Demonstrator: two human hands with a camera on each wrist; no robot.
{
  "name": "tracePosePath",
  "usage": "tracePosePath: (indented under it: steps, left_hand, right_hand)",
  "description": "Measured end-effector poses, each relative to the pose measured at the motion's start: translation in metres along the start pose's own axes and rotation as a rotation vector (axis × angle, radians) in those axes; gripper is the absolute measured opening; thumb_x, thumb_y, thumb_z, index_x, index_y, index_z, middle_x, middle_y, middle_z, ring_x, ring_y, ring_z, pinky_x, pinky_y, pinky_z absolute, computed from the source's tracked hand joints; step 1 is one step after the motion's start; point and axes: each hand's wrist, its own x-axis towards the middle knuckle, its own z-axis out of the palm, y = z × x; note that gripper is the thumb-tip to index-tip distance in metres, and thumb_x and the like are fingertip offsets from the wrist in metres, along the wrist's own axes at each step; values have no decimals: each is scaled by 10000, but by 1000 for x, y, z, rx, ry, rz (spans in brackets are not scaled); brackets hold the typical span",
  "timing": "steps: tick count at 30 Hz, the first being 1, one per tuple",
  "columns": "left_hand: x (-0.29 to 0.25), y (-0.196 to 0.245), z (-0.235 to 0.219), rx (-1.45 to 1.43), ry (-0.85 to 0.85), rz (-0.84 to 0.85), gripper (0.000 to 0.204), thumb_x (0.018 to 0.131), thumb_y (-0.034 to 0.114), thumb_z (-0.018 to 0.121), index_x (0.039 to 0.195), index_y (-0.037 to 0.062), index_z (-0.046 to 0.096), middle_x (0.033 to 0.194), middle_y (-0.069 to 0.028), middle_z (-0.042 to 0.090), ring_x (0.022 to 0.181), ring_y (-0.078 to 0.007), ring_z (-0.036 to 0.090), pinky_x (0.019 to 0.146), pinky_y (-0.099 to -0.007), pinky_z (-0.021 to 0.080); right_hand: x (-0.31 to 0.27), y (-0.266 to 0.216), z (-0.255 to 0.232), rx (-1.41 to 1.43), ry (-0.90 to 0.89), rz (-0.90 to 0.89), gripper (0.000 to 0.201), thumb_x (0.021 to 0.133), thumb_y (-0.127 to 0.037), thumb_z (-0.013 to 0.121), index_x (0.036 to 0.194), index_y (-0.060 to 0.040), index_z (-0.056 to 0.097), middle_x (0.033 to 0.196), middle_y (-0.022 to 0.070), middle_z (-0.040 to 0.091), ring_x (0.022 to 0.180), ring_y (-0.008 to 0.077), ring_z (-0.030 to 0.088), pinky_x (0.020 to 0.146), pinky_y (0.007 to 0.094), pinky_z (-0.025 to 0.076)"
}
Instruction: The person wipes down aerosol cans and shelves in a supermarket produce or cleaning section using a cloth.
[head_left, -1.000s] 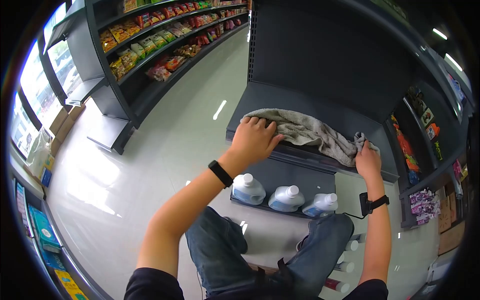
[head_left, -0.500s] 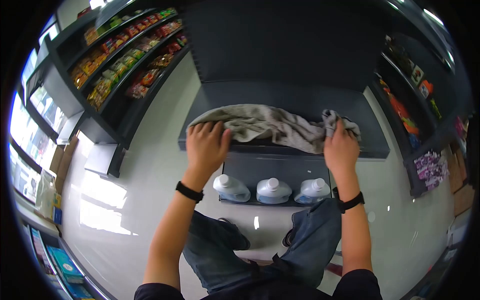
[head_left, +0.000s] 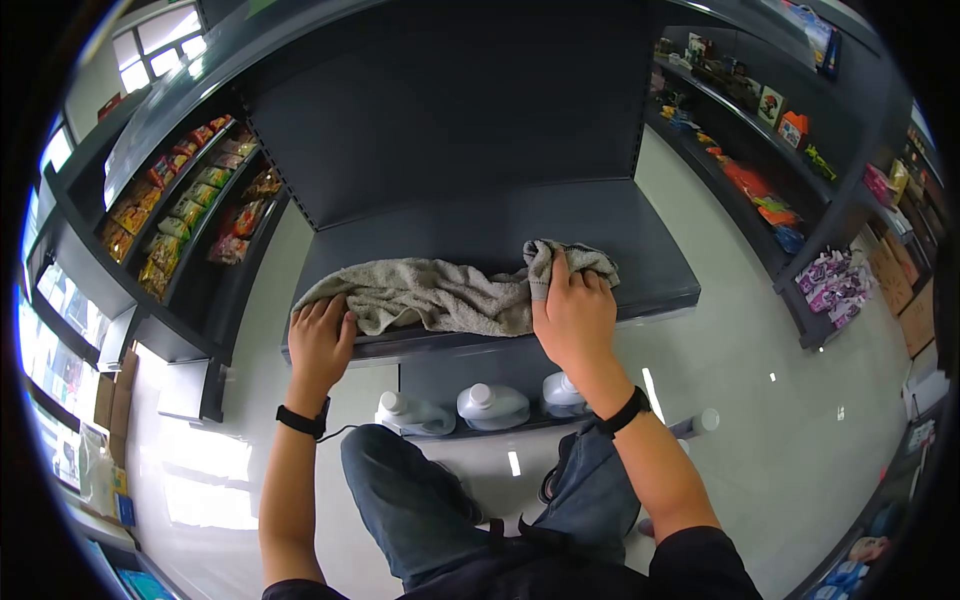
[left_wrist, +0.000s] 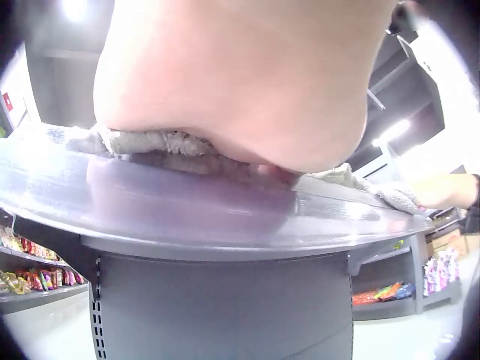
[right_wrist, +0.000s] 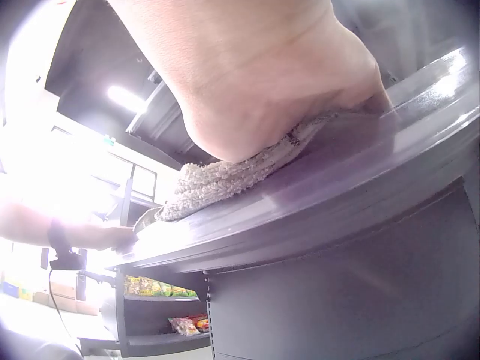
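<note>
A crumpled grey towel [head_left: 430,290] lies lengthwise along the front of the dark shelf deck [head_left: 660,265]. At its left end my left hand [head_left: 320,345] presses down with the fingers laid over the cloth and the thumb apart. My right hand [head_left: 577,320] grips the bunched right end, index finger stretched over the fold and thumb side against the cloth. In the right wrist view, the towel [right_wrist: 225,180] is squeezed under the heel of that hand at the glossy shelf edge. In the left wrist view, the left palm [left_wrist: 240,82] hides most of the cloth.
White jugs [head_left: 492,405] stand on a low dark base below the deck, close to my knees. A tall dark back panel [head_left: 450,110] rises behind the towel. Snack shelves [head_left: 180,210] are at left, and more stocked shelves [head_left: 745,170] at right.
Both hands have slid left along the deck with the towel, and the right hand has come closer to the left. The head view has turned right.
</note>
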Motion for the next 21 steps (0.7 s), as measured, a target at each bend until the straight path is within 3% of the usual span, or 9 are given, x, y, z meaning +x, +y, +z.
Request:
tracePosePath:
  steps: [3, 5, 8, 15, 21]
  left_hand:
    - [3, -17, 1, -7, -100, 14, 393, 1001, 279, 513, 1247, 15, 668, 1140, -179, 700, 1078, -392, 623, 978, -474, 443]
    - [1, -30, 5, 0, -48, 56, 380, 1012, 289, 499, 1221, 22, 671, 1124, -175, 700, 1075, -396, 622, 982, -480, 449]
    - [-4, -43, -3, -60, -108, 34, 383, 1038, 288, 468, 1234, 30, 671, 1140, -165, 699, 1090, -392, 618, 991, -482, 446]
    - [-15, -44, 13, -14, -15, -22, 421, 1062, 340, 425, 1219, 52, 690, 1147, -157, 703, 1103, -361, 624, 1004, -471, 434]
    - [-5, 31, 12, -1, 71, -13, 364, 1033, 304, 469, 1190, 71, 701, 1062, -159, 703, 1037, -358, 638, 959, -470, 441]
  right_hand:
    - [1, 2, 3, 35, -6, 45, 495, 918, -279, 628, 1275, 64, 613, 835, 202, 704, 841, 369, 674, 818, 449, 530]
    - [5, 5, 3, 72, -15, 19, 460, 930, -288, 613, 1256, 37, 621, 838, 202, 709, 832, 375, 675, 799, 458, 534]
    - [4, 6, 0, 52, -83, 40, 454, 929, -290, 610, 1259, 21, 617, 840, 197, 713, 847, 372, 678, 806, 455, 535]
    - [2, 11, 2, 13, -98, 29, 462, 924, -293, 612, 1271, 11, 591, 854, 200, 718, 876, 375, 692, 865, 466, 549]
    - [18, 57, -20, -44, -266, 129, 454, 975, -325, 532, 1321, -32, 550, 912, 217, 730, 895, 413, 713, 832, 508, 564]
